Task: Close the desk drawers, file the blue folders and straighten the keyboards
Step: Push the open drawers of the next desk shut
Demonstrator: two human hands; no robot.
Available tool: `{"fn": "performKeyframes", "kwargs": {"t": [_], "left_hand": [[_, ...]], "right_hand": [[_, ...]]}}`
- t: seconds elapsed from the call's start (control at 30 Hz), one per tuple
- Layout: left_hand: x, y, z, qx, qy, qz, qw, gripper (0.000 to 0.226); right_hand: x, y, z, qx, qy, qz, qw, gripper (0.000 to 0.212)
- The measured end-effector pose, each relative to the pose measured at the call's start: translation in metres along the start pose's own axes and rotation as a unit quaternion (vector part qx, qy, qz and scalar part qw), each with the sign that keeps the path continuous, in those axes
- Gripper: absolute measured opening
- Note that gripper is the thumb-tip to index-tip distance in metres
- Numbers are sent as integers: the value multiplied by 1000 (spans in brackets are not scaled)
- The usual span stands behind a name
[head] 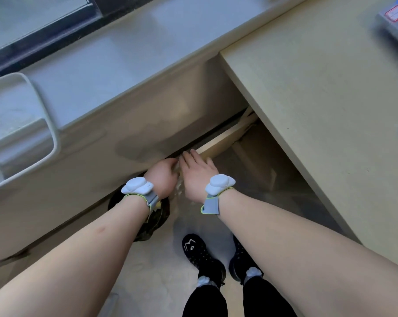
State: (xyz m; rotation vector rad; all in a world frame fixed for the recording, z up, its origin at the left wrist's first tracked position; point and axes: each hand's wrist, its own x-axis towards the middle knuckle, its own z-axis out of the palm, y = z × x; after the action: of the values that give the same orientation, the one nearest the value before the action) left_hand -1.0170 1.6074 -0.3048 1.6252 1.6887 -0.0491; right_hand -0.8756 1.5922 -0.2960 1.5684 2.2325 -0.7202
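Seen from above, both bare hands reach down to the front of a low beige cabinet beneath the grey counter (129,53). The left hand (163,177) is curled at the lower edge of the cabinet face (125,124), its fingers tucked under and out of sight, so I cannot tell what they grip, if anything. The right hand (198,175) lies just beside it, fingers (194,154) spread flat and open, their tips touching the pale wooden edge of a drawer (225,136) that stands slightly out from the cabinet at an angle, leaving a dark gap along its top. Each wrist wears a white sensor on a grey strap: one on the left (137,186), one on the right (219,184). A white tray (53,133) rests on the counter at far left. To the right, a second beige counter (319,99) carries a grey box with a red-edged label (393,21) at the upper corner. Below the left wrist a dark round bin (157,218) sits on the floor, near two black shoes (200,252).
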Motion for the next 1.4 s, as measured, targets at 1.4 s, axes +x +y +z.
{"fn": "performKeyframes", "kwargs": {"t": [1.4], "left_hand": [[-53,241,193,-10,-166,-27,986,28]], "right_hand": [[-223,135,101,248,55,338,906,72]]}}
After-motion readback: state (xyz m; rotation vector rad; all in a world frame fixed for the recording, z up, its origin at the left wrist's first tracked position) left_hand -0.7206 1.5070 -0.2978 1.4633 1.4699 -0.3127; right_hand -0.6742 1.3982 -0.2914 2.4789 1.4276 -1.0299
